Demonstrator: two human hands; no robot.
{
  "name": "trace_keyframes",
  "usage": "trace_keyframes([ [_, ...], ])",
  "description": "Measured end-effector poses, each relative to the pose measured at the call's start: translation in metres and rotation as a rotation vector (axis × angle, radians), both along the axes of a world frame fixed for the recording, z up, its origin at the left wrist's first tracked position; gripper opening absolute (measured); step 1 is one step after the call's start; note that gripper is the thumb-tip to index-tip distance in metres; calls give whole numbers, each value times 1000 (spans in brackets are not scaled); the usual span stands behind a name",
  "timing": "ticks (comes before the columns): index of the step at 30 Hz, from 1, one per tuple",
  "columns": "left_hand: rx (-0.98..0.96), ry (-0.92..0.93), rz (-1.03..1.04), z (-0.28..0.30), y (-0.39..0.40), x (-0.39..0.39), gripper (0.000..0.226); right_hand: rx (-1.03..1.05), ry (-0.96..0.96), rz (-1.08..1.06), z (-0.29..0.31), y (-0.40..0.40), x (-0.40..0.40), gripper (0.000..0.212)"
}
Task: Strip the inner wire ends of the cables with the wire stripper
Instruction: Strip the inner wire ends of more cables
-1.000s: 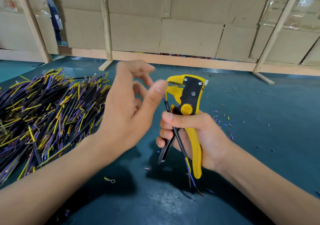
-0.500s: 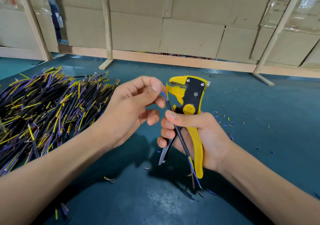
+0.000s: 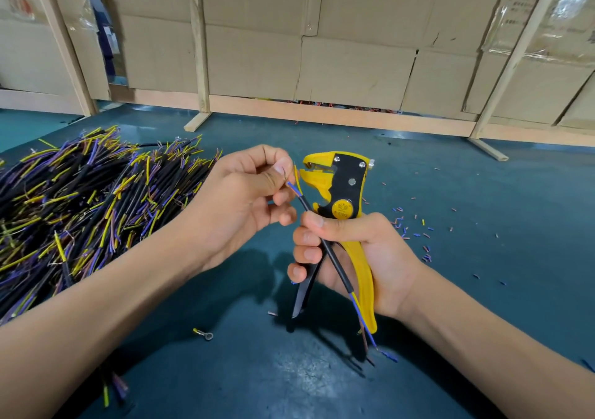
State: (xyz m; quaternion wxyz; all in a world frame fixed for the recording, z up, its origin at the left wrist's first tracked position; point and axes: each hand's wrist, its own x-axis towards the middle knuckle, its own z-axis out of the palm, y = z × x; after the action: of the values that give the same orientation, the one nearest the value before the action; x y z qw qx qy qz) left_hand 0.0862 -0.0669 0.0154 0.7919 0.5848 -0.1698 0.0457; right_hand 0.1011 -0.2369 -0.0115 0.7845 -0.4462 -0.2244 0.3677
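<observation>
My right hand [image 3: 363, 251] is wrapped round the stripper [image 3: 346, 193], head up, and pins one black cable [image 3: 335, 257] against the handles. The cable runs diagonally across that grip. Its lower wires hang just above the counter [image 3: 483, 289]. My left hand [image 3: 244, 199] pinches the upper inner wires [image 3: 291, 186] between thumb and forefinger, just beside the open yellow jaws.

Judgement: the cable is light, its sheath smooth and fairly stiff. The thin blue and yellow wires are soft and bend easily, so hold them close to the tip. The stripper is hard plastic and metal and looks sturdy.

A large pile [image 3: 80, 199] of similar cables lies to my left. Clipped insulation bits [image 3: 415, 228] litter the counter on the right, and a ring terminal [image 3: 203, 334] lies near me.
</observation>
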Motion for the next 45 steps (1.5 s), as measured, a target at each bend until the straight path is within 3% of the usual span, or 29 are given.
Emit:
trace_keyframes([
  [13,-246,-46,112,-14,-12,4,11,140,29,-106,-3,1,4,16],
  [15,-187,-88,222,-19,-12,4,19,147,43,-133,-3,0,5,18],
  [18,69,-285,381,-24,-14,2,13,148,52,-168,-3,-1,6,17],
  [20,173,-353,365,-26,-17,-1,12,133,21,-170,-2,-1,5,13],
  [25,84,-221,339,-26,-19,-1,20,103,-49,-176,-1,2,2,8],
  [33,88,-278,331,-26,-18,-2,14,72,-71,-210,-2,3,0,7],
  [39,95,-172,132,-25,-13,3,10,66,-49,-212,-3,4,1,4],
  [45,227,-273,104,-21,-10,2,9,69,-47,-189,-4,3,1,18],
])
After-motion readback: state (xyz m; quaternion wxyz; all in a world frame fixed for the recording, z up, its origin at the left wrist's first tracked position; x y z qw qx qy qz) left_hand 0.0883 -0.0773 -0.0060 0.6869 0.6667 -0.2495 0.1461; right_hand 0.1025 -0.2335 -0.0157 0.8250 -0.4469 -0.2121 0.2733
